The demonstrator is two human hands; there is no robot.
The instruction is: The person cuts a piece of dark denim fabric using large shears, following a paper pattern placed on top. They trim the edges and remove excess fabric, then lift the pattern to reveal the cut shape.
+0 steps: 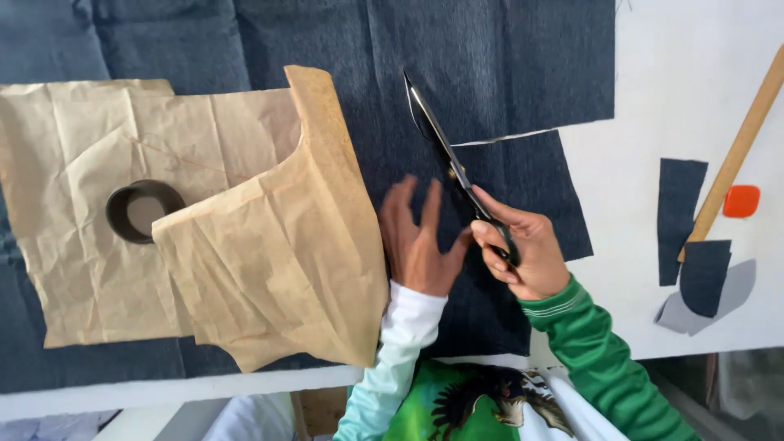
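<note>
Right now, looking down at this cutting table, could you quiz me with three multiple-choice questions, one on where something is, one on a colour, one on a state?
1. Where does the dark ring-shaped roll lie?
A. On the brown paper pattern
B. On the white table edge
C. Under the scissors

2. What colour is the small block beside the wooden ruler?
A. Blue
B. Orange
C. Green

3. How do the scissors stand?
A. Lying shut on the table
B. Held in the right hand, blades parted in the fabric
C. Hanging on a wall

Answers:
1 A: the roll rests on the flat brown paper pattern.
2 B: the block next to the ruler is orange.
3 B: the right hand grips the scissors, blades apart in the dark denim fabric, while the left hand presses it flat.
</note>
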